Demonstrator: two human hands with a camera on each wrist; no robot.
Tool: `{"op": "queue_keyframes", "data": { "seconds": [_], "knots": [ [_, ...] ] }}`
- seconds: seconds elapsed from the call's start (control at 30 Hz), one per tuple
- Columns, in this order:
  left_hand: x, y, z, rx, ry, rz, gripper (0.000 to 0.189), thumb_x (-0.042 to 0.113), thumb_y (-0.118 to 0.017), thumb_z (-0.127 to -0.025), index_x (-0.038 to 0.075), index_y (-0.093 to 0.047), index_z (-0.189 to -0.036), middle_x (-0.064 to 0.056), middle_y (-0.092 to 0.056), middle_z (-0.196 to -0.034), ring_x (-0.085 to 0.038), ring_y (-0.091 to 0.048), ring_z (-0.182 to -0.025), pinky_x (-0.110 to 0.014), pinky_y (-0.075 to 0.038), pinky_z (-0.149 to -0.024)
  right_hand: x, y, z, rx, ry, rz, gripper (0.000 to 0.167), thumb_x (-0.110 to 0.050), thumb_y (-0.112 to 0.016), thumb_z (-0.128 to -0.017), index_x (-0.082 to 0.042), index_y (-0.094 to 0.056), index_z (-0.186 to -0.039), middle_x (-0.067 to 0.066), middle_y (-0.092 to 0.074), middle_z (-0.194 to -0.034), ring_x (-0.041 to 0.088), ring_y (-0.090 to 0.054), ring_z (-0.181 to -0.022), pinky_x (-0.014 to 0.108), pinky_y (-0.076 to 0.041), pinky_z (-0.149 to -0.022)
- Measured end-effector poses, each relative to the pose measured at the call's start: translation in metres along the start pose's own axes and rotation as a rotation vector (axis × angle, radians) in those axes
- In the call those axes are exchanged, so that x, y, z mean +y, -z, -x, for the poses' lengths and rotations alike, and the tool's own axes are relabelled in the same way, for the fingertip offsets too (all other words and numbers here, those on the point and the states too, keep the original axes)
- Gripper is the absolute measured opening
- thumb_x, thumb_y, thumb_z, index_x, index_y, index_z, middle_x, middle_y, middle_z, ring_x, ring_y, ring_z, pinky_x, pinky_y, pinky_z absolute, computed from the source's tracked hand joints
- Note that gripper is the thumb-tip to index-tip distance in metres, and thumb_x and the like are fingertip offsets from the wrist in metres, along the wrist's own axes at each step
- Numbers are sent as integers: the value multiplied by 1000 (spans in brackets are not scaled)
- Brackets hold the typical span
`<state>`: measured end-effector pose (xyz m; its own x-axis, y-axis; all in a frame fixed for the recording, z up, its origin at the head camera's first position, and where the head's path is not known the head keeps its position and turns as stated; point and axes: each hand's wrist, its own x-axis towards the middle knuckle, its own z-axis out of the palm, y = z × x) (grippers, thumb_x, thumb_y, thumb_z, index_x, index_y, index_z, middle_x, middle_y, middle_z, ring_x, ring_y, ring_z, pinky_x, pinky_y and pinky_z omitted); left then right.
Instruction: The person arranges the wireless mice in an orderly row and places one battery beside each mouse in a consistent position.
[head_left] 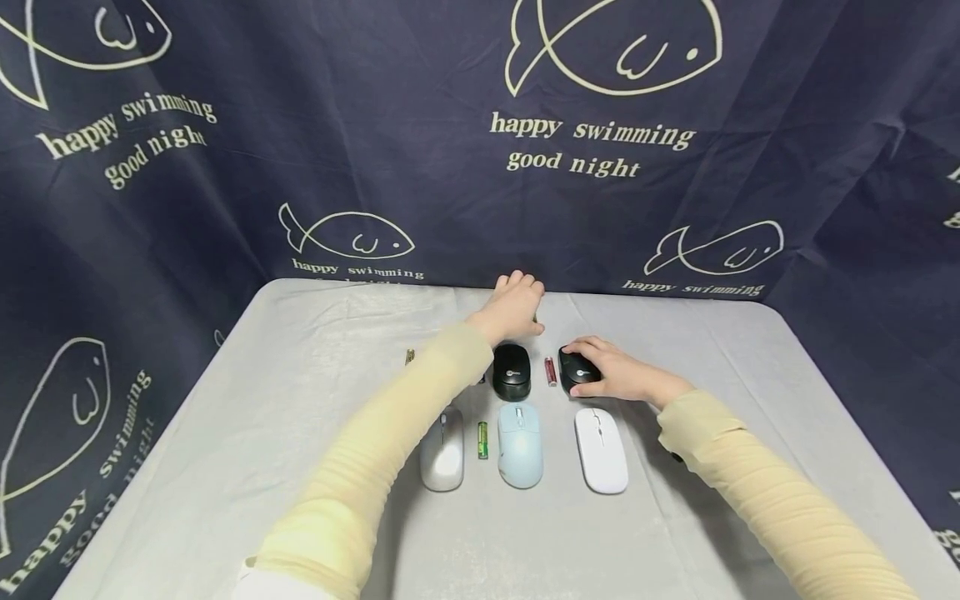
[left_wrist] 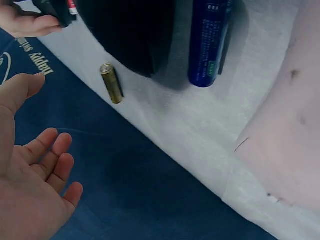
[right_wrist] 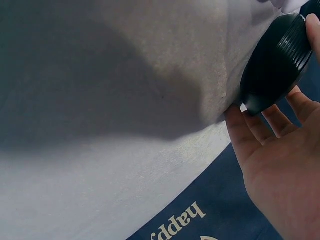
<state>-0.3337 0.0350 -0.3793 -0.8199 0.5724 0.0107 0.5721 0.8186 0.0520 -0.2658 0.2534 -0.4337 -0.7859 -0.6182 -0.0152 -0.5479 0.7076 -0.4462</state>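
Observation:
My right hand (head_left: pixel 618 372) grips a black computer mouse (head_left: pixel 576 367) at the right of the back row, with the thumb on its near side and the fingers at its far end. The right wrist view shows those fingers curled about the dark mouse (right_wrist: pixel 275 62). My left hand (head_left: pixel 513 308) reaches over the table's far part, just beyond a second black mouse (head_left: pixel 512 371). Its fingers are relaxed and hold nothing in the left wrist view, where a small gold battery (left_wrist: pixel 111 83) lies nearby. Between the two black mice lies a red battery (head_left: pixel 551 372).
A grey mouse (head_left: pixel 442 454), a light blue mouse (head_left: pixel 521 450) and a white mouse (head_left: pixel 602 450) form the front row. A green battery (head_left: pixel 483 440) lies between the first two. Farther left is another gold battery (head_left: pixel 409 357). A blue battery (left_wrist: pixel 207 45) shows by the black mouse.

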Motion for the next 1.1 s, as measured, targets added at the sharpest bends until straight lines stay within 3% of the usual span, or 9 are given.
{"op": "queue_keyframes", "data": {
  "seconds": [0.37, 0.63, 0.77, 0.97, 1.1],
  "knots": [
    [-6, -13, -13, -59, 69, 1, 60, 44, -66, -81, 10, -50, -128, -7, -48, -128, -23, -36, -114, -39, -28, -94, -4, 3, 1, -4, -13, -11, 68, -32, -75, -79, -2, -46, -133, 20, -42, -136, 38, -41, -125, 53, -35, -101],
    [-12, -22, -26, -92, 84, -25, 56, 43, -67, -80, 10, -55, -124, -6, -51, -123, -23, -37, -111, -38, -28, -92, -4, 0, 2, 5, -13, -15, 68, -31, -75, -79, -2, -46, -133, 21, -42, -136, 38, -41, -124, 53, -35, -101],
    [-13, -20, -29, -115, 91, -48, 60, 47, -69, -79, 11, -56, -125, -7, -51, -125, -23, -37, -114, -39, -28, -93, -3, -2, 2, 14, -9, -13, 68, -30, -75, -79, -2, -46, -133, 21, -42, -135, 39, -41, -124, 53, -36, -100],
    [-11, -16, -28, -165, 100, -70, 48, 49, -68, -80, 14, -64, -113, -6, -53, -119, -23, -38, -111, -39, -28, -93, -3, -1, 3, 7, -14, -13, 67, -30, -75, -80, -2, -45, -133, 21, -42, -135, 39, -41, -124, 54, -35, -100],
    [-10, -19, -31, -189, 97, -73, 46, 46, -66, -82, 14, -63, -114, -6, -54, -119, -23, -37, -111, -38, -28, -93, -3, -1, 3, 6, -8, -13, 67, -30, -75, -80, -2, -45, -133, 21, -42, -135, 39, -40, -124, 54, -35, -101]
  ]
}}
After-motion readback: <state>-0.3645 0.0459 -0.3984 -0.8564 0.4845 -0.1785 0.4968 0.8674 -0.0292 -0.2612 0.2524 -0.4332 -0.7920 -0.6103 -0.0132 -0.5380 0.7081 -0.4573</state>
